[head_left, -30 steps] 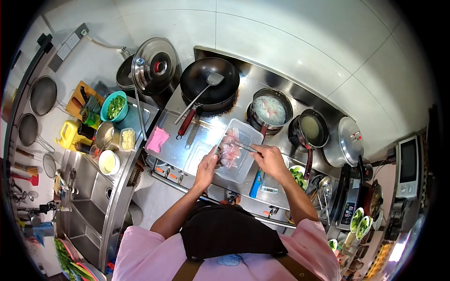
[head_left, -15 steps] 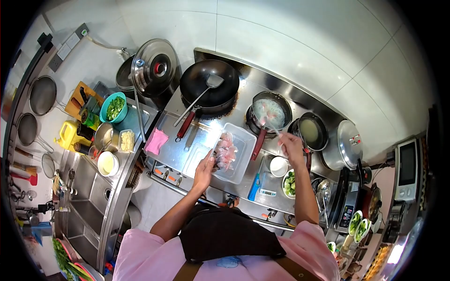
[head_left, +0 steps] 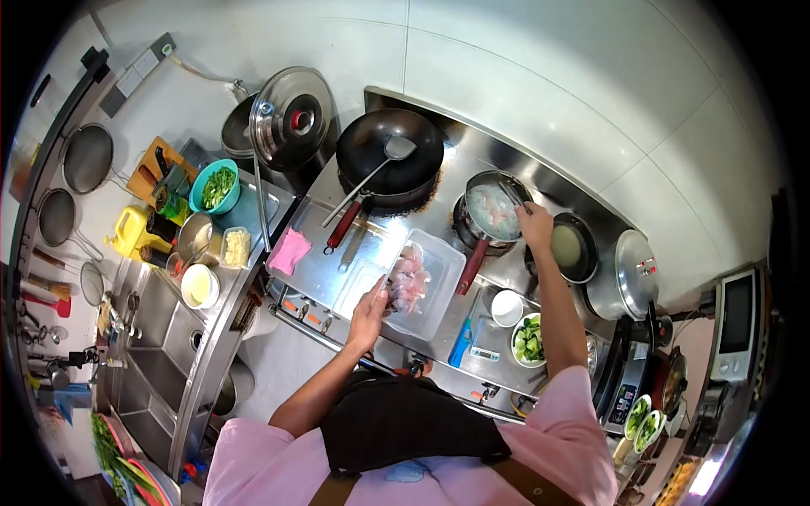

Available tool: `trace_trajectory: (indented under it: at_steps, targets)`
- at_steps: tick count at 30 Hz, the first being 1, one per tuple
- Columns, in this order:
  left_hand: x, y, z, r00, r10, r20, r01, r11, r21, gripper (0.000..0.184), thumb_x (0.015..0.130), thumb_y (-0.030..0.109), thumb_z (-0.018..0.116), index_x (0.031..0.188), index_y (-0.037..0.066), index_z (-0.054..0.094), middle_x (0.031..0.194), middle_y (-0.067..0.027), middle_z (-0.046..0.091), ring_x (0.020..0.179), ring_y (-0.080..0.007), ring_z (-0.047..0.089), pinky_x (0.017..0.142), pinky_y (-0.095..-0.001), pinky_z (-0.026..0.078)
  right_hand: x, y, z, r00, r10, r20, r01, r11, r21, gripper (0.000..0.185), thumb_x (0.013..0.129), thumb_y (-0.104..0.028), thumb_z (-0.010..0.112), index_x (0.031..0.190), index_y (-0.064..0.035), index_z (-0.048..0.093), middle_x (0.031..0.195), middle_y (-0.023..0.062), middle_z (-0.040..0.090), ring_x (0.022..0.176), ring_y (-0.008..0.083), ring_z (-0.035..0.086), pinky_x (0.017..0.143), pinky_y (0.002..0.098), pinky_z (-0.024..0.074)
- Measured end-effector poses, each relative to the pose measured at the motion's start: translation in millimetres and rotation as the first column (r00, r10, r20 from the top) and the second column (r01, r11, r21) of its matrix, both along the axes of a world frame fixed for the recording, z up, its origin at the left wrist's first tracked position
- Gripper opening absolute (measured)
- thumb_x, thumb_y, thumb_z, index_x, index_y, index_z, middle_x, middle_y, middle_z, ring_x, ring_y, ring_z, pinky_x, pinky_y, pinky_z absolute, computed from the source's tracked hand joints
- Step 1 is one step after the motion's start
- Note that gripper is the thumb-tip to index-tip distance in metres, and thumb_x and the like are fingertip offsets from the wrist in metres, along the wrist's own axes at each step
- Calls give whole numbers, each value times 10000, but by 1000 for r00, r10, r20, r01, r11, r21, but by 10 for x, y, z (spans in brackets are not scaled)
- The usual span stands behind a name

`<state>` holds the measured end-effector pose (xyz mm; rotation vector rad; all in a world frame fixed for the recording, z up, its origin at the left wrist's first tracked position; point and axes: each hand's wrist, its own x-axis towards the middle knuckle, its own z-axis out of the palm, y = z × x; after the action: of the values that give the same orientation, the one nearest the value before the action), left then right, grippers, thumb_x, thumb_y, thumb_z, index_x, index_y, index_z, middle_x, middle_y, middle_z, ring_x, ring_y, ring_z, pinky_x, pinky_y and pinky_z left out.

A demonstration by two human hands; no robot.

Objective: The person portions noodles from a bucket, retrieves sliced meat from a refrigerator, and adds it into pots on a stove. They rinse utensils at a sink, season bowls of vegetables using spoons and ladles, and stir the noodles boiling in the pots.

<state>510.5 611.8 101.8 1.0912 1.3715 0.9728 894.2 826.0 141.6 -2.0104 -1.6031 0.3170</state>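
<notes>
My left hand (head_left: 369, 314) grips the left edge of a clear plastic container (head_left: 440, 291). Slices of raw, pinkish fish (head_left: 409, 278) lie inside it. My right hand (head_left: 535, 226) is closed around slim metal tongs (head_left: 511, 192), whose far end reaches into a saucepan (head_left: 479, 251) with a red handle. Whitish, cloudy liquid with pale pieces (head_left: 491, 211) fills the pan, which sits on a burner. Part of the pan's right rim is hidden by my right hand.
Left of the saucepan sits a black wok (head_left: 390, 156) with a spatula (head_left: 399, 148). A second pan (head_left: 572, 247) and a lidded pot (head_left: 623, 274) are to the right. Nearer me are a white cup (head_left: 507, 308), a bowl of greens (head_left: 529, 341) and a thermometer (head_left: 483, 353). A pink cloth (head_left: 289, 251) lies left.
My right hand has moved up and slightly right, closer over the saucepan, bringing the tongs to its upper right side. My left hand stays on the container. The view has shifted slightly.
</notes>
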Motion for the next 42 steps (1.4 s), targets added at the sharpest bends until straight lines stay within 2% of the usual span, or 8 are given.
trace_trajectory:
  at_steps: [2, 6, 8, 13, 16, 26, 33, 42]
  targets:
    - [-27, 18, -30, 1000, 7, -1, -7, 1000, 23, 588, 1029, 461, 417, 1470, 73, 413, 1170, -129, 593, 1044, -208, 586, 877, -340, 505, -321, -487, 418, 957, 163, -241, -157, 987, 43, 440, 831, -367, 683, 1090, -11, 700, 982, 236, 699, 900, 317, 702, 835, 370, 527]
    - [-57, 59, -76, 1000, -6, 22, 5, 998, 57, 601, 1025, 469, 421, 1473, 69, 406, 1150, -113, 586, 1038, -204, 574, 871, -348, 518, -833, -1383, 735, 808, 517, -283, -513, 853, 96, 356, 837, -238, 714, 1091, 10, 684, 922, 231, 695, 800, 274, 708, 720, 344, 530]
    - [-20, 73, 91, 994, -29, 106, 25, 999, 33, 597, 1025, 467, 423, 1471, 69, 411, 1133, -104, 583, 1018, -201, 572, 864, -348, 522, -1019, -1629, 927, 827, 512, -233, -548, 827, -128, 312, 838, -183, 708, 1080, 12, 680, 865, 213, 683, 736, 297, 691, 662, 359, 526]
    - [12, 95, 84, 989, -33, 141, 25, 998, 55, 594, 1025, 463, 425, 1461, 59, 424, 1099, -94, 582, 985, -185, 565, 848, -340, 526, -1162, -1935, 742, 769, 639, -31, -639, 768, -39, 332, 834, -196, 690, 1119, -28, 658, 852, 167, 674, 751, 347, 671, 641, 412, 536]
    - [-6, 97, 153, 976, -59, 210, 65, 998, -21, 532, 1039, 387, 439, 1466, 71, 417, 1223, -107, 582, 1078, -198, 572, 897, -329, 502, -1282, -2016, 698, 736, 672, 78, -673, 740, -27, 342, 832, -196, 689, 1132, -37, 647, 920, 158, 672, 758, 353, 669, 646, 430, 547]
    - [-29, 121, 144, 974, -121, 192, 127, 992, -22, 592, 1032, 443, 419, 1449, 22, 423, 1105, -113, 612, 952, -192, 589, 831, -350, 534, -1504, -1946, 838, 580, 793, 187, -781, 607, -150, 292, 821, -107, 652, 1105, -43, 658, 801, 122, 633, 705, 327, 660, 606, 424, 548]
    - [-32, 162, 93, 971, -74, 227, 89, 994, -58, 583, 1030, 446, 421, 1427, 20, 453, 1061, -83, 629, 871, -170, 604, 799, -330, 519, -1304, -1906, 1012, 661, 749, -39, -750, 662, 10, 237, 824, -122, 673, 1041, -30, 695, 887, 151, 696, 752, 341, 667, 671, 412, 536]
    - [-85, 114, -13, 990, 25, 137, -9, 993, -117, 600, 1014, 487, 430, 1417, 45, 476, 1030, -89, 639, 826, -169, 602, 758, -312, 491, -422, -1410, 620, 949, 287, -128, -277, 957, 88, 257, 837, -174, 692, 1057, -42, 719, 828, 199, 697, 695, 281, 693, 662, 349, 528]
